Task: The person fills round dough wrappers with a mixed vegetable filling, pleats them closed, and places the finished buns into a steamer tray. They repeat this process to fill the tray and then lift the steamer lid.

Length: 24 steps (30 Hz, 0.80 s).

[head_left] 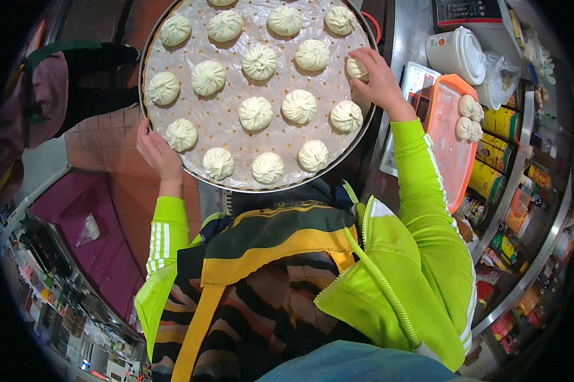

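A large round steamer tray (236, 143) with a perforated pale liner fills the upper middle of the view. Several pleated white buns (259, 62) sit spaced apart on it. At its left edge, my left hand (158, 151) grips the metal rim, the thumb on top and the other fingers partly hidden. Over the right side of the tray, my right hand (381, 83) has its fingers curled round a bun (356, 69) near the rim, covering part of it. Whether that bun touches the liner, I cannot tell.
To the right, an orange tray (446, 159) holds several smooth dough pieces (470, 108) beside a scale (414, 86). A white lidded bucket (455, 54) stands behind. Shelves with packets and yellow tins (490, 153) run along the right. Another person (51, 89) is at the far left.
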{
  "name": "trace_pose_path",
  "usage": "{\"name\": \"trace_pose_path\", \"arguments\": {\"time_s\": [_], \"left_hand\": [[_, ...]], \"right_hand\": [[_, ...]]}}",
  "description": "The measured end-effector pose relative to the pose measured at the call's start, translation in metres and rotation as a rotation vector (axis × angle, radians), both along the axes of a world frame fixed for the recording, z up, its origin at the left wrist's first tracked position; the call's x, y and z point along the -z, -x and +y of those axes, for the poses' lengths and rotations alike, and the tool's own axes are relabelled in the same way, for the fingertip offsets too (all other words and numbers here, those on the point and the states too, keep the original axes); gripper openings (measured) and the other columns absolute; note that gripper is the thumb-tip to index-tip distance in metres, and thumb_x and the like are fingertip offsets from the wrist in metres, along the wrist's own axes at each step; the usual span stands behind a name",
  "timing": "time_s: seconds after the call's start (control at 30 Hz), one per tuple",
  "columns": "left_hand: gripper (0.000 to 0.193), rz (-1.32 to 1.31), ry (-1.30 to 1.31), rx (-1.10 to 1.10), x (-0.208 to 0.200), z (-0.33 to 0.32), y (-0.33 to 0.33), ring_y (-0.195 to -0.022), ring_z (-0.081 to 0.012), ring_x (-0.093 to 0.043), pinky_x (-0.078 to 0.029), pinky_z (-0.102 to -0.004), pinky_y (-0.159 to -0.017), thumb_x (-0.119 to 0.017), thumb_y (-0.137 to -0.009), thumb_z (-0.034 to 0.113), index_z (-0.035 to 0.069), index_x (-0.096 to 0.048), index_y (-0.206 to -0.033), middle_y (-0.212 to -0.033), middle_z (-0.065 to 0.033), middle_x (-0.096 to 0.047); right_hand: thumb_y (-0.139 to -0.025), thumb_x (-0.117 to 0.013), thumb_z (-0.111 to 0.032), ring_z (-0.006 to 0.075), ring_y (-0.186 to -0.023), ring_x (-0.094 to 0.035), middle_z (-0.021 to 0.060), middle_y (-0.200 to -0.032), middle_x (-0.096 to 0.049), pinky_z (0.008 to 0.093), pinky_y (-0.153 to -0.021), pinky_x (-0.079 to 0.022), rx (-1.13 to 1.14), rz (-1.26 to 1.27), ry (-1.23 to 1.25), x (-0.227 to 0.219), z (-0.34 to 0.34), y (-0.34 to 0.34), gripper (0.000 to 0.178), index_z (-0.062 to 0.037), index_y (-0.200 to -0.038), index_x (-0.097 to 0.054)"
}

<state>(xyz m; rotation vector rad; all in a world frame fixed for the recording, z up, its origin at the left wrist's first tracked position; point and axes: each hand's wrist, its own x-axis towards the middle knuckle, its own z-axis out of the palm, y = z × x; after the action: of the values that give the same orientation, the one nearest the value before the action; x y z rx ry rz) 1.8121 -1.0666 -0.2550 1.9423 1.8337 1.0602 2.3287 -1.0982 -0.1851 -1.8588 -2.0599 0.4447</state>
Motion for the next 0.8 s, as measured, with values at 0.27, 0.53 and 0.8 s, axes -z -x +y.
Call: {"name": "trace_pose_path", "arguments": {"time_s": [0.27, 0.53, 0.8], "left_hand": [[0.042, -0.031, 0.018, -0.026, 0.007, -0.002, 0.002, -0.130, -0.0369, -0.044, -0.031, -0.0463, -0.111, -0.038, -0.106, 0.024, -0.002, -0.052, -0.136, -0.139, -0.0196, -0.053], [0.042, -0.028, 0.003, -0.037, 0.013, -0.006, 0.004, -0.127, -0.0366, -0.046, -0.034, -0.0459, -0.110, -0.041, -0.106, 0.028, 0.000, -0.054, -0.134, -0.137, -0.0173, -0.056], [0.040, 0.006, -0.046, -0.038, 0.013, -0.011, 0.008, -0.122, -0.0365, -0.049, -0.036, -0.0454, -0.107, -0.042, -0.106, 0.027, 0.000, -0.056, -0.132, -0.134, -0.0175, -0.058]], "right_hand": [[-0.081, -0.077, -0.012, 0.0335, -0.108, -0.064, 0.0151, -0.115, -0.065, 0.0390, -0.093, -0.051, 0.209, 0.072, -0.300, -0.026, -0.029, 0.023, 0.037, -0.0044, -0.116, -0.067], [-0.077, -0.082, -0.016, 0.0369, -0.120, -0.057, 0.0162, -0.131, -0.056, 0.0416, -0.100, -0.049, -0.023, 0.124, 0.035, -0.017, -0.095, 0.068, 0.058, -0.0088, -0.130, -0.060], [-0.072, -0.076, -0.001, 0.0383, -0.123, -0.055, 0.0164, -0.134, -0.054, 0.0430, -0.102, -0.049, -0.115, 0.094, 0.089, -0.012, -0.100, 0.064, 0.064, -0.0117, -0.133, -0.058]]}}
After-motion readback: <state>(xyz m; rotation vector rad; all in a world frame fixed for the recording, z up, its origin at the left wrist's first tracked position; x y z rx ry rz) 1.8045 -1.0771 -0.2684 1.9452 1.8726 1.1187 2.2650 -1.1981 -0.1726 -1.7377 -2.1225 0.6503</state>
